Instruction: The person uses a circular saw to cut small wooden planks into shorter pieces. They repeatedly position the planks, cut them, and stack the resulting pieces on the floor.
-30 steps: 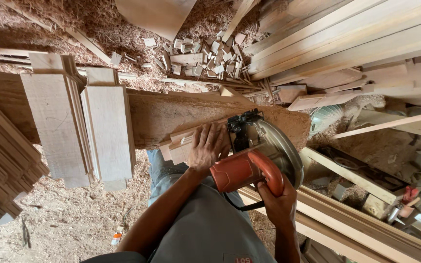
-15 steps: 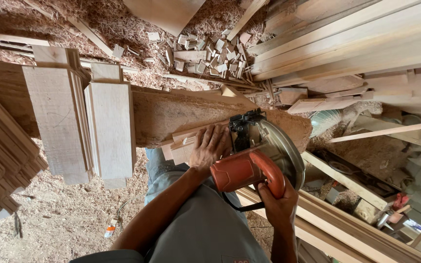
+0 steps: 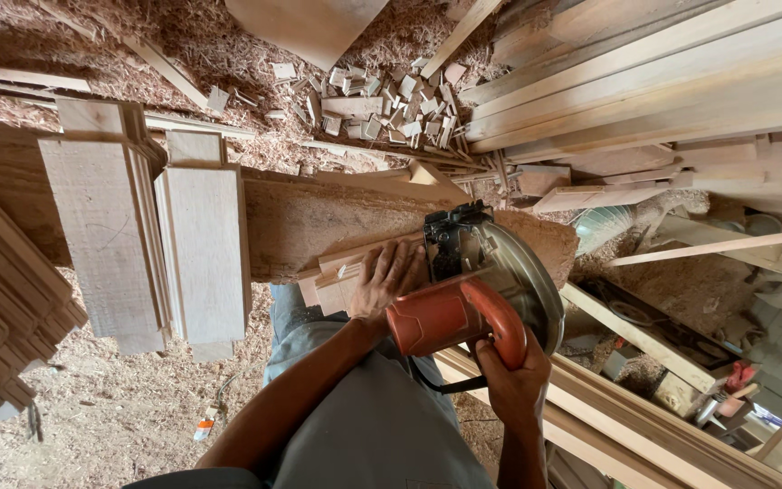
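Two hands share the work: our left hand (image 3: 386, 279) lies flat, fingers spread, pinning thin wood strips (image 3: 341, 272) on the sawdust-covered bench (image 3: 319, 213), while our right hand (image 3: 510, 380), at five o'clock, wraps closed around the orange circular saw (image 3: 472, 299) handle, steadying it.

Orange-bodied handheld circular saw (image 3: 477, 294) with round silver blade guard and black motor housing, standing on the near right end of the table, just right of a small stack of pale short wooden strips (image 3: 341, 272) lying flat.
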